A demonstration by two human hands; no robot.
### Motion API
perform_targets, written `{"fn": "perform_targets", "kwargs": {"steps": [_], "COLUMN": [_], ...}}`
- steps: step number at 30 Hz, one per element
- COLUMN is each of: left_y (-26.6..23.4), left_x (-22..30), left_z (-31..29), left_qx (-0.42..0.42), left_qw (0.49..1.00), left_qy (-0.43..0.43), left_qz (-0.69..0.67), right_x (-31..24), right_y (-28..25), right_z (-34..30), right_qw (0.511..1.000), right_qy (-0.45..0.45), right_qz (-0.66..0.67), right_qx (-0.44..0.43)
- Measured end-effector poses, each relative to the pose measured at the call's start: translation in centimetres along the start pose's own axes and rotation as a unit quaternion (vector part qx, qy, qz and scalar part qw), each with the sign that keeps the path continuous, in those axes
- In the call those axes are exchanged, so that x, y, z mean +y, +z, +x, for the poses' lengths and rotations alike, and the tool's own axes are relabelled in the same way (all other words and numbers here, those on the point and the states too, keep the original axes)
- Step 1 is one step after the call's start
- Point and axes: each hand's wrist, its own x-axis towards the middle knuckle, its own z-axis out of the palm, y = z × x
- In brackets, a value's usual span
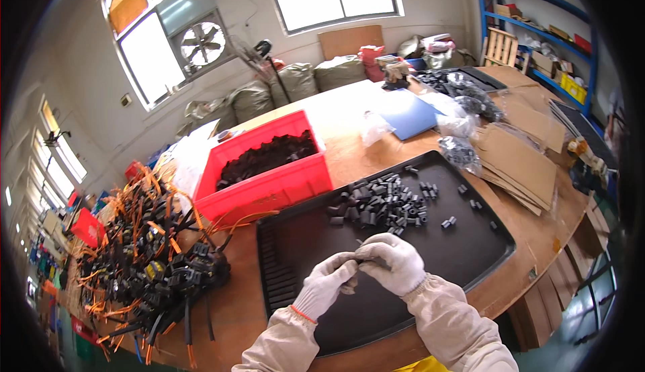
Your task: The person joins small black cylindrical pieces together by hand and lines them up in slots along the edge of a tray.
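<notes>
Above the near part of a black tray (463, 264), my two white-gloved hands meet with fingers pinched together. Between the fingertips of my left hand (328, 283) and my right hand (395, 262) is a small dark piece (368, 260), mostly covered by the gloves; its exact kind does not show. Beyond my hands lies a loose pile of small black sleeve-like parts (383, 200), with a few strays (449, 222) to its right. Dark strips (274, 264) lie side by side along the tray's left edge.
A red bin (269, 194) full of black parts stands behind the tray. At left is a tangled heap of black and orange cables (158, 258). Flat cardboard (517, 160), plastic bags (460, 151) and a blue sheet (406, 113) lie at the right and back.
</notes>
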Motion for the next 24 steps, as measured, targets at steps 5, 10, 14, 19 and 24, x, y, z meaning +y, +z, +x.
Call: {"fn": "perform_targets", "kwargs": {"steps": [5,10,14,19,24], "left_y": [0.0,0.5,-1.5,-6.4,-12.5], "left_x": [0.1,1.6,2.6,6.8,6.4], "left_z": [-0.1,-0.6,0.5,-0.6,-0.7], "left_qx": [0.000,0.005,0.053,0.152,0.199], "left_qw": [0.998,0.971,0.909,0.727,0.668], "left_qy": [-0.003,0.017,0.161,0.240,0.087], "left_qz": [0.070,0.238,0.380,0.625,0.711], "right_x": [0.7,0.7,0.7,0.4,0.9], "right_y": [0.0,0.1,0.3,-0.4,0.3], "right_z": [-0.3,-0.3,-0.4,-0.1,0.4], "right_qw": [1.000,1.000,0.998,0.995,0.996], "right_qy": [0.001,-0.021,0.047,0.056,0.060], "right_qz": [-0.003,-0.018,-0.015,-0.042,-0.057], "right_qx": [-0.011,-0.015,0.026,0.069,0.023]}}
